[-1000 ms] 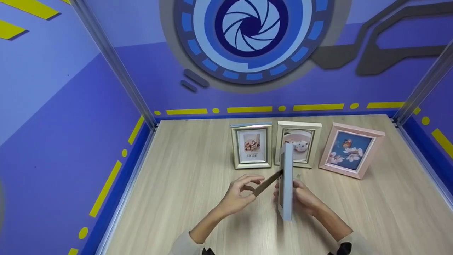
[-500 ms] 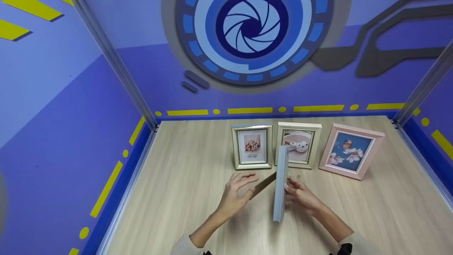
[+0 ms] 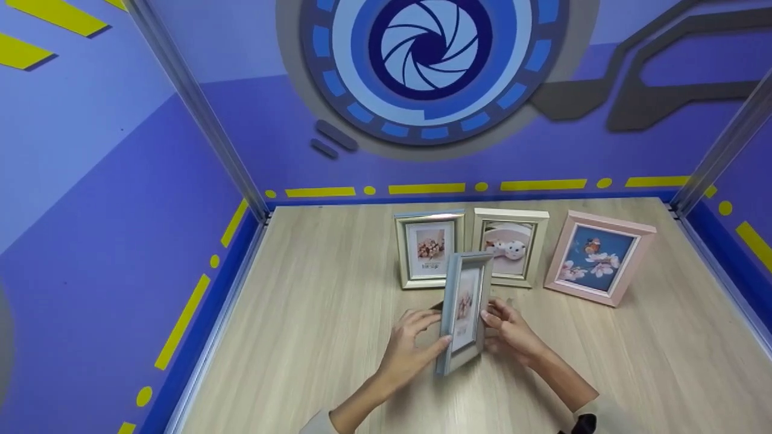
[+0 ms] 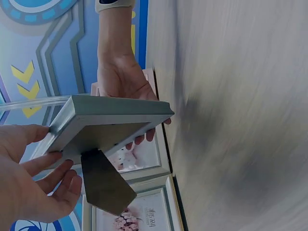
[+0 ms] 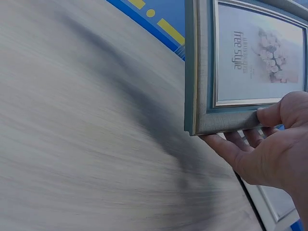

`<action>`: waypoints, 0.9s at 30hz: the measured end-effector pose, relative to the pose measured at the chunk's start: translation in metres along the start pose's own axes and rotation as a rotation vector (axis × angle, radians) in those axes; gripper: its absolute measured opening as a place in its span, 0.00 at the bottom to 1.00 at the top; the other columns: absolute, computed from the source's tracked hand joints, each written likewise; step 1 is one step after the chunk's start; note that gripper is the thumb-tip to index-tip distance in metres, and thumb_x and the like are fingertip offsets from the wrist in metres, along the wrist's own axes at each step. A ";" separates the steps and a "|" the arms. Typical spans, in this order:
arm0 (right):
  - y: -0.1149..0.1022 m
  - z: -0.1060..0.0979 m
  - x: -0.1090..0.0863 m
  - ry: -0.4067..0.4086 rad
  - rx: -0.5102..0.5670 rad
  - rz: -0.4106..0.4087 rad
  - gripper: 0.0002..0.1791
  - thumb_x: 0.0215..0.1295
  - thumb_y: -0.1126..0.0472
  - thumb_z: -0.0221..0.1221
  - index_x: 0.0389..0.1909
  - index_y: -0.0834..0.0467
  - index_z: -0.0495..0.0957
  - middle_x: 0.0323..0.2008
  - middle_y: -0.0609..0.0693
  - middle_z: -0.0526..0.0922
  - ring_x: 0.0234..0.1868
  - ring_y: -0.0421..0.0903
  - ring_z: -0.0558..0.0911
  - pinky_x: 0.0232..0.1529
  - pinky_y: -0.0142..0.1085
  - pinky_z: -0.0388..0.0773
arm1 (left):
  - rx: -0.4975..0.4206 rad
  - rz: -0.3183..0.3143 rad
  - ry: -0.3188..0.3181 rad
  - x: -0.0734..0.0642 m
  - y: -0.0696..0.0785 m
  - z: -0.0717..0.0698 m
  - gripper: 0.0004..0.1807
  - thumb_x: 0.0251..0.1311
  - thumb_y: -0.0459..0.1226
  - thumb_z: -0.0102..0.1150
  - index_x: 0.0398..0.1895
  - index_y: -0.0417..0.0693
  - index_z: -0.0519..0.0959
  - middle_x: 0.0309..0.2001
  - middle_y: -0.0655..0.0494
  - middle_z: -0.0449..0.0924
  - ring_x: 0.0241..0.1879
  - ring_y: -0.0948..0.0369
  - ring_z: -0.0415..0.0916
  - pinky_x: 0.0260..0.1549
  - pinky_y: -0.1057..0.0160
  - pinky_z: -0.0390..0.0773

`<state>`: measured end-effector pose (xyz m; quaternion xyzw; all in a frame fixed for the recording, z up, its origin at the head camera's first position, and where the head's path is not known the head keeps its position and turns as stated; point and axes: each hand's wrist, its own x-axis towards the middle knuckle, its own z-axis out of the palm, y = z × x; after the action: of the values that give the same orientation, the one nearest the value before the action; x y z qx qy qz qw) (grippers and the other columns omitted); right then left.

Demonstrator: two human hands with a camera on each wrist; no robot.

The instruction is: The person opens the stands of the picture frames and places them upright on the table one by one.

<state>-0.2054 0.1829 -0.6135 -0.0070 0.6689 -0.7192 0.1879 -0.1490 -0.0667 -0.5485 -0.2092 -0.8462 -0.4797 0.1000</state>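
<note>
A grey-blue picture frame (image 3: pixel 449 355) with a flower print is held upright and turned partly sideways above the table. My right hand (image 3: pixel 517 336) grips its right edge, the thumb on the front border and the fingers behind, as the right wrist view shows too. On the opposite edge, my left hand (image 3: pixel 405 348) pinches the frame between thumb and index finger; its other fingers curve loosely behind. A dark easel leg (image 4: pixel 106 185) sticks out from the back of the frame in the left wrist view, close to the left fingertips.
Three more picture frames stand in a row behind: a gold one (image 3: pixel 403 259), a cream one (image 3: pixel 540 238) and a pink one (image 3: pixel 633 250). They stand on a wooden table (image 3: pixel 313 289), enclosed by purple-blue panels (image 3: pixel 241 132) at the back and both sides.
The frame has turned from edge-on, so its front print now shows, and it has shifted left. My left hand has gone from the easel leg to the frame's edge.
</note>
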 end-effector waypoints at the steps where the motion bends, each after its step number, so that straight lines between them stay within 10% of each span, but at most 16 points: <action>1: 0.000 0.001 0.001 0.005 0.003 -0.010 0.31 0.78 0.59 0.52 0.72 0.71 0.54 0.63 0.61 0.70 0.56 0.42 0.74 0.52 0.44 0.82 | 0.003 -0.017 0.002 -0.001 -0.002 0.000 0.21 0.61 0.43 0.70 0.53 0.40 0.84 0.53 0.47 0.85 0.53 0.53 0.80 0.52 0.58 0.81; 5: 0.000 0.004 0.004 0.019 0.000 -0.038 0.27 0.77 0.60 0.53 0.68 0.69 0.59 0.52 0.48 0.75 0.52 0.40 0.76 0.51 0.43 0.82 | -0.008 -0.069 -0.001 -0.003 -0.009 -0.003 0.23 0.62 0.44 0.69 0.54 0.38 0.83 0.51 0.46 0.86 0.48 0.52 0.82 0.45 0.61 0.85; 13: -0.003 0.011 0.009 0.066 -0.059 -0.068 0.28 0.77 0.59 0.55 0.71 0.67 0.61 0.57 0.55 0.76 0.50 0.41 0.80 0.52 0.49 0.84 | -0.028 -0.128 0.000 -0.008 -0.030 -0.012 0.24 0.68 0.45 0.63 0.61 0.40 0.80 0.43 0.50 0.86 0.40 0.59 0.83 0.39 0.63 0.86; 27: -0.009 0.057 0.032 0.029 -0.029 -0.214 0.29 0.75 0.72 0.49 0.74 0.74 0.57 0.66 0.75 0.69 0.55 0.48 0.82 0.57 0.49 0.84 | 0.062 -0.271 0.227 -0.021 -0.067 -0.035 0.25 0.67 0.39 0.64 0.62 0.31 0.78 0.43 0.43 0.87 0.41 0.51 0.85 0.40 0.57 0.86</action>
<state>-0.2225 0.1197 -0.6070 -0.0706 0.6774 -0.7253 0.1000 -0.1613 -0.1324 -0.5898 -0.0345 -0.8642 -0.4831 0.1360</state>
